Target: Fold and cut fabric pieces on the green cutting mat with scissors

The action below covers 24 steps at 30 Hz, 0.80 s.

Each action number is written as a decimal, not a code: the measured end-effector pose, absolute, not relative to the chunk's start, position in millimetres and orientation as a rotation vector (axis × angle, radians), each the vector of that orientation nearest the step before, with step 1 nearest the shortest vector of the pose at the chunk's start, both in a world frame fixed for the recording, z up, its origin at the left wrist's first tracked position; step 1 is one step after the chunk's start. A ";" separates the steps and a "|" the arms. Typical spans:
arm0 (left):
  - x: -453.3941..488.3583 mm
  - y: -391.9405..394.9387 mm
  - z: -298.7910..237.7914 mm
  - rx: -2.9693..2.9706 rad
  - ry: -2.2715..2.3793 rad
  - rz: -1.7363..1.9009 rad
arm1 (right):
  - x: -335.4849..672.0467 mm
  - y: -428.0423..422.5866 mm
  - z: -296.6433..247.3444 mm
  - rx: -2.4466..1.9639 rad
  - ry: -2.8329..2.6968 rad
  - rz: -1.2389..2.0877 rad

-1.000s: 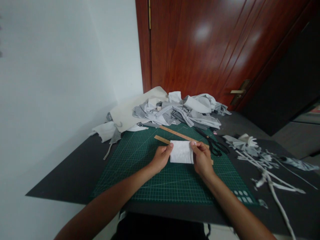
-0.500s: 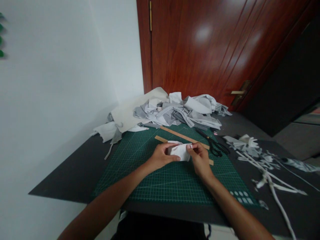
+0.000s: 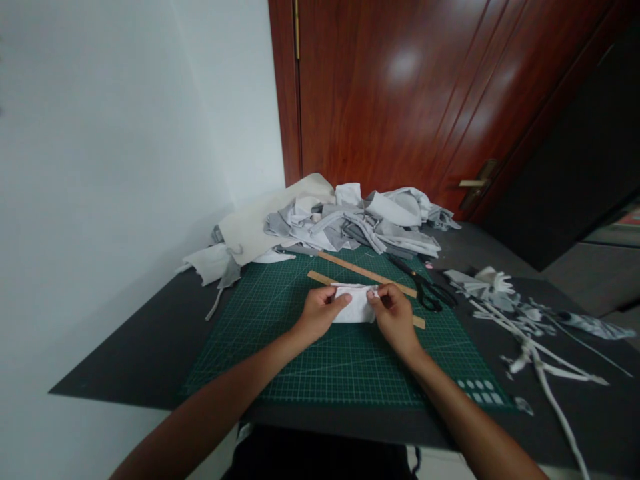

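Observation:
Between my two hands is a small white piece of fabric (image 3: 354, 308), held fairly flat with a fold along its upper edge. My left hand (image 3: 320, 312) pinches its left end, thumb on top. At the right end, my right hand (image 3: 396, 317) grips the cloth between thumb and fingers. Both hands are over the green cutting mat (image 3: 290, 367). Just beyond them, a wooden ruler (image 3: 320, 277) lies partly hidden behind the hands and cloth. A second wooden ruler (image 3: 367, 273) lies slanted farther back.
Black-handled scissors (image 3: 425, 290) lie right of the rulers. Grey and white fabric pieces (image 3: 345, 223) are heaped at the back against the wooden door (image 3: 380, 100). Scraps and cords (image 3: 530, 343) spread over the dark table (image 3: 115, 360) on the right. A white wall (image 3: 125, 167) bounds the left.
The white fabric, curved and bent up before, is now flatter between my hands. My left thumb has moved up onto its face. The whole view has shifted slightly.

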<state>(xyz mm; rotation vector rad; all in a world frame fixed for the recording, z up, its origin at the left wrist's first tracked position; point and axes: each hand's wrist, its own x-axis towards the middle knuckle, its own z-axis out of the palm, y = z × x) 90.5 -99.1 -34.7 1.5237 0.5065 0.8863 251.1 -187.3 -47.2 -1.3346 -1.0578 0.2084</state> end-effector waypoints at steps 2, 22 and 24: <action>90.3 -99.7 -33.6 1.573 0.539 0.909 | 252.3 -187.3 -48.2 -1.368 -1.074 0.162; 84.5 -97.2 -25.8 1.727 0.510 0.980 | 254.3 -184.1 -45.4 -1.218 -0.972 0.382; 85.1 -97.9 -24.9 1.687 0.511 0.992 | 253.1 -184.8 -43.0 -1.215 -0.951 0.381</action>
